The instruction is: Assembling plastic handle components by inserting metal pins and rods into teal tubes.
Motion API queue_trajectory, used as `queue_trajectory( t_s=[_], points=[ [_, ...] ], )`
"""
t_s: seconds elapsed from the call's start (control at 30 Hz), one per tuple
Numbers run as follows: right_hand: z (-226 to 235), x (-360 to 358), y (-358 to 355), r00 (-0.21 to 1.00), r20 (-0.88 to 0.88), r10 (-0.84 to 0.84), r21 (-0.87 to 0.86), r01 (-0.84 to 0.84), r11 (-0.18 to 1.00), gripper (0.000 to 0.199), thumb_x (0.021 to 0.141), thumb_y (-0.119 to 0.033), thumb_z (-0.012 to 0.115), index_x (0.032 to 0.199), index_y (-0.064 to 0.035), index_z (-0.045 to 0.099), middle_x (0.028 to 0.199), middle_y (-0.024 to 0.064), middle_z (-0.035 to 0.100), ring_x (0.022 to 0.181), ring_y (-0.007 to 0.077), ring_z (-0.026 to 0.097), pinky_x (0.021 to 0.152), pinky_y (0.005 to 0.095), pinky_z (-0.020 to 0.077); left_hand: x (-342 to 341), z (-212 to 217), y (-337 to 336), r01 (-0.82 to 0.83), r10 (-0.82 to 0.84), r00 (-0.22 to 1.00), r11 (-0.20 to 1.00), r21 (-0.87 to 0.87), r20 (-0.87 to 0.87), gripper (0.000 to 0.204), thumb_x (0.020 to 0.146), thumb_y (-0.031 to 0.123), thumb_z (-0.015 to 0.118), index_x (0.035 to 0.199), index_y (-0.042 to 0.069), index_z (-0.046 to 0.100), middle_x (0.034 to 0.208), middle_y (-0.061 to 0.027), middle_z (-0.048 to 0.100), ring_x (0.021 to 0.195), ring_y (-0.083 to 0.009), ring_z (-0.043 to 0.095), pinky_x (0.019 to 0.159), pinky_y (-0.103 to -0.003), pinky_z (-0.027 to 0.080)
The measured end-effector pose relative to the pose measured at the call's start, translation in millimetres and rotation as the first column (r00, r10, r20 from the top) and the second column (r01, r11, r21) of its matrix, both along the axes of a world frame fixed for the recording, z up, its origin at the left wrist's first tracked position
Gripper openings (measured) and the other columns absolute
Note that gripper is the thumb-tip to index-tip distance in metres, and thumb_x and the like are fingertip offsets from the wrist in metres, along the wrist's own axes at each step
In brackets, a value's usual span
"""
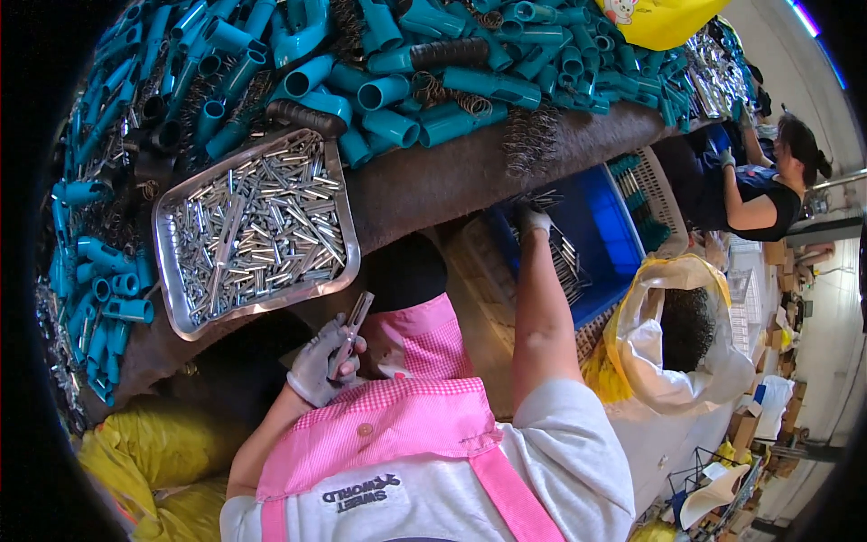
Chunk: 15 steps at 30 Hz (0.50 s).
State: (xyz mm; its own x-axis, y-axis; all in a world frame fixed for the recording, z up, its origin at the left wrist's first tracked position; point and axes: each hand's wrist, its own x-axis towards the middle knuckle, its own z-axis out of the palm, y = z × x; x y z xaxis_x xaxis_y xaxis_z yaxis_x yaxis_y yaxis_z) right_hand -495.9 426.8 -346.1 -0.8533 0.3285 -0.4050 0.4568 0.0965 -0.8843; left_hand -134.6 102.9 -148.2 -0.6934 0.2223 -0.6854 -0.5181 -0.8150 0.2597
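My left hand (316, 369), in a pale glove, is closed around a slim silver metal part (353, 332) with a slot along it. It holds the part upright in front of the pink checked apron, just below a metal tray (347, 262) heaped with short silver pins (271, 230). My right arm stretches out to a blue crate (591, 203). There my gloved right hand (535, 219) reaches in among long thin metal pieces (565, 266). Its fingertips are dark and partly hidden, so their grip cannot be made out.
Teal tubular handles (388, 92) and coil springs (531, 144) pile up along the bench (406, 194). An open sack (632, 361) with dark contents stands right of the crate. Yellow sacks (172, 452) lie at lower left. Another person (759, 185) works at the far right.
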Motion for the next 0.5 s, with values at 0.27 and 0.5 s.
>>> queue_trajectory(
  t_s=[0.27,0.5],
  points=[
    [182.6,156.8,-45.5,0.944,-0.319,0.078,-0.669,-0.283,0.687,0.017,0.084,-0.003,0.061,0.102,-0.0053,0.061,0.094,0.0049,0.064,0.088,0.0154,0.060,0.073,0.0268,0.0483,10.9,16.0,3.1,0.059,-0.107,0.970,0.975,-0.215,-0.219,0.028,0.089,0.015,0.055,0.117,0.010,0.051,0.085,-0.0113,0.062,0.051,-0.0125,0.053,0.046,-0.020,0.041],
    [275.9,212.3,-94.5,0.644,-0.385,0.661,-0.332,-0.765,0.552,0.019,0.075,0.005,0.067,0.092,0.0008,0.061,0.087,0.0093,0.064,0.077,0.0148,0.061,0.070,0.0244,0.0485,21.0,51.7,-15.0,0.027,-0.067,0.950,0.991,-0.133,-0.306,0.035,0.088,0.013,0.054,0.121,0.002,0.045,0.082,-0.0098,0.060,0.049,-0.0085,0.046,0.042,-0.017,0.034]
  ],
)
